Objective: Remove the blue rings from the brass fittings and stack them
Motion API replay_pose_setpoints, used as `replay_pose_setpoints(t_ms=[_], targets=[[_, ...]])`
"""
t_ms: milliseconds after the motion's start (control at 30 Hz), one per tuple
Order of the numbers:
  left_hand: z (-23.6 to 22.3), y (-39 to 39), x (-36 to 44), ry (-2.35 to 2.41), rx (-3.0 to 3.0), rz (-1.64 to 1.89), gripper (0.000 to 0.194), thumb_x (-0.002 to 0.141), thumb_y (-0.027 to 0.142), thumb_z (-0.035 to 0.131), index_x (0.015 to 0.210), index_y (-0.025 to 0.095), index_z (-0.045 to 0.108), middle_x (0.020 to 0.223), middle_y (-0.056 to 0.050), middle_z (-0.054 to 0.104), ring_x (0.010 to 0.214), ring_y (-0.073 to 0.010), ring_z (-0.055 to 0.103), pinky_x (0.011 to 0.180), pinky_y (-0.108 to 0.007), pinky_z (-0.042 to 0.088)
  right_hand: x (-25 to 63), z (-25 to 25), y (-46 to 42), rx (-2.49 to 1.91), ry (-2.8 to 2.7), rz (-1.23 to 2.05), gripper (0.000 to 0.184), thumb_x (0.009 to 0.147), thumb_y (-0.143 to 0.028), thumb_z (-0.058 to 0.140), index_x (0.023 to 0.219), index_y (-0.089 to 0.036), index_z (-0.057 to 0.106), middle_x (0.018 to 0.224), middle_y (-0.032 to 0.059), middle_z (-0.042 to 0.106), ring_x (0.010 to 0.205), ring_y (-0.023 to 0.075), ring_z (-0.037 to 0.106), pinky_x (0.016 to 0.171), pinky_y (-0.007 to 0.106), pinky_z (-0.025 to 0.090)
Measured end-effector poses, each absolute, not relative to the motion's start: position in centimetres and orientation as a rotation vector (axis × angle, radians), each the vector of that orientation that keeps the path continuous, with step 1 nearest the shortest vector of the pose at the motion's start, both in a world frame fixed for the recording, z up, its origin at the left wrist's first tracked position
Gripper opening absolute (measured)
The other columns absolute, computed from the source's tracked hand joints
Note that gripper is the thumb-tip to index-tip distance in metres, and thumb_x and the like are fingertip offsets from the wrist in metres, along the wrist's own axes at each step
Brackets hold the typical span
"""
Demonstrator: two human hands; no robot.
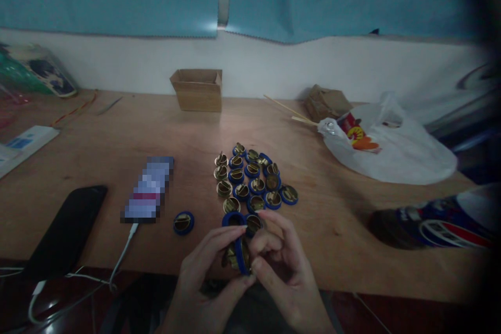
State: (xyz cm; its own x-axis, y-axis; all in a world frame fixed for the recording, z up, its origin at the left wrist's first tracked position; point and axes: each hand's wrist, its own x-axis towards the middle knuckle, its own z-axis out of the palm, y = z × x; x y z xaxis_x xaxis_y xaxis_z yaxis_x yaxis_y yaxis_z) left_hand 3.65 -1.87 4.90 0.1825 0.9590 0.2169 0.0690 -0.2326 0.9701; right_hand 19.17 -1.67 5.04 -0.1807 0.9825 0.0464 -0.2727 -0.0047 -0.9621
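Note:
Near the table's front edge, my left hand (213, 261) pinches the edge of a blue-rimmed brass-coloured disc (242, 255), which stands tilted nearly on its side. My right hand (284, 266) has its thumb and curled fingers against the disc's right side, partly hiding it. Just beyond the hands lies a cluster of similar round metal pieces (257, 185) with a bar across each; many sit in blue rings, while several at the left (224, 189) show no blue ring. One more blue-rimmed piece (183, 223) lies apart to the left.
Left of the pieces lie a phone (148, 188) on a white cable and a black slab-like device (66, 229). An open cardboard box (199, 91) stands by the wall. To the right are a white plastic bag (410, 146), a crumpled brown box (326, 102) and a Pepsi bottle (430, 222) on its side.

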Motion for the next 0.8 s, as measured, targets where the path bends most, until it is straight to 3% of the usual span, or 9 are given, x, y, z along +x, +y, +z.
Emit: replay_pose_setpoints(t_ms=[267,533,800], targets=[[4.9,-2.0,3.5,1.029,1.473,1.162,0.051,0.079,0.009,0.072,0.124,0.030,0.058,0.123,-0.008,0.066,0.112,-0.0257,0.066,0.094,-0.039,0.057,19.0,4.6,-1.2,-0.891,-1.207,1.346,0.036,0.094,-0.031,0.056,0.128,-0.035,0.045,0.076,-0.0031,0.053,0.065,0.0122,0.051,0.062,0.022,0.049],[4.6,-2.3,3.8,1.051,1.405,1.149,0.053,0.078,0.009,0.072,0.122,0.035,0.059,0.121,-0.002,0.067,0.109,-0.0216,0.067,0.091,-0.030,0.057,19.9,4.7,-1.1,-0.890,-1.216,1.492,0.021,0.092,-0.029,0.061,0.113,-0.033,0.058,0.079,-0.0029,0.056,0.066,0.0107,0.056,0.061,0.020,0.049],[4.9,-2.6,3.4,1.080,1.411,1.140,0.047,0.079,0.014,0.072,0.122,0.029,0.061,0.121,-0.008,0.068,0.109,-0.0257,0.067,0.093,-0.039,0.057,20.0,5.1,-0.5,-0.847,-1.308,1.451,0.010,0.089,-0.035,0.064,0.096,-0.028,0.063,0.083,-0.0007,0.055,0.071,0.0127,0.052,0.062,0.023,0.046]])
